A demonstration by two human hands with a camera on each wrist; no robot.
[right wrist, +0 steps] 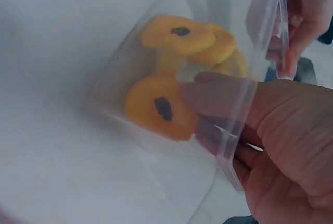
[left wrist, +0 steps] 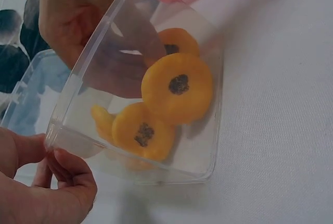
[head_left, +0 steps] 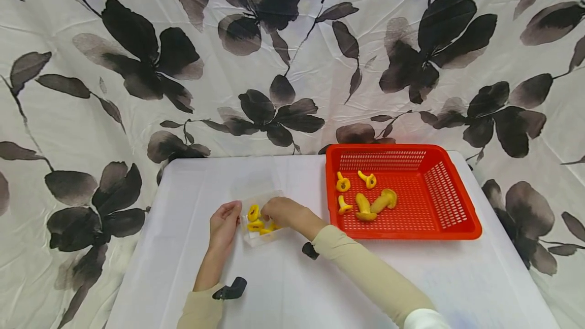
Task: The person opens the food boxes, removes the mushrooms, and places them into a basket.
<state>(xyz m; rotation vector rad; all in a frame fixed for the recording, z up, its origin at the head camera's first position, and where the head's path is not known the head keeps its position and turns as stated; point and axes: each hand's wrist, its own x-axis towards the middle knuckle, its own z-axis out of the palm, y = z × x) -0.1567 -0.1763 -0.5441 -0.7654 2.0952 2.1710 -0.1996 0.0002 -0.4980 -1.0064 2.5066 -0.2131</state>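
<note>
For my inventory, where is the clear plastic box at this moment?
In the head view, the clear box is on the white table, left of the red basket; the left hand pinches its edge.

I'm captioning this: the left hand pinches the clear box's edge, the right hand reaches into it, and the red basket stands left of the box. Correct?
Not quite: in the head view, the red basket stands right of the clear box. The left hand pinches the box's edge, and the right hand reaches in.

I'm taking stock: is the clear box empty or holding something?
Holding something: several yellow pieces show through the clear box's walls.
</note>
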